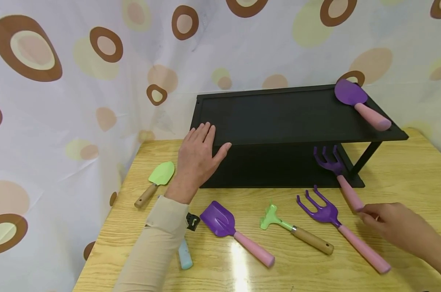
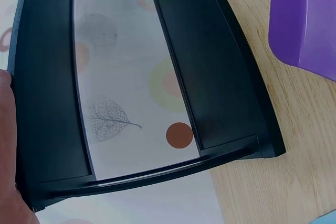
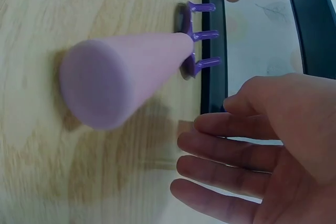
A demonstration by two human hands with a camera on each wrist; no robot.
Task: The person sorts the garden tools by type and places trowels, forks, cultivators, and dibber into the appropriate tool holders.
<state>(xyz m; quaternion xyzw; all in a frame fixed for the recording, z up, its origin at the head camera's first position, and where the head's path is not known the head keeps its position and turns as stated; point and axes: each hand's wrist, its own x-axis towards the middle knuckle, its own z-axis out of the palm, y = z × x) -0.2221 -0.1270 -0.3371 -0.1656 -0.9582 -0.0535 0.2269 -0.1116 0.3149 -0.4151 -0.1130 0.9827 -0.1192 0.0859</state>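
My left hand (image 1: 198, 156) lies with straight fingers on the left end of the black two-tier shelf (image 1: 275, 117). With thumb and index fingertips, my right hand (image 1: 397, 225) pinches the pink handle end of a purple hand rake (image 1: 349, 194), its tines over the shelf's lower board. In the right wrist view that rake is hidden behind the hand, and the other fingers are loosely straight. Just left of it, a second purple hand rake (image 1: 362, 247) lies on the table, tines by the shelf's front edge. A purple trowel (image 1: 371, 115) rests on the shelf's top right corner.
On the wooden table (image 1: 297, 271) lie a purple shovel (image 1: 253, 247), a green hoe-rake (image 1: 311, 239) with a wooden handle and a green trowel (image 1: 162, 173). A blue handle (image 1: 185, 255) shows partly under my left forearm. Behind the shelf hangs a patterned curtain (image 1: 257, 52).
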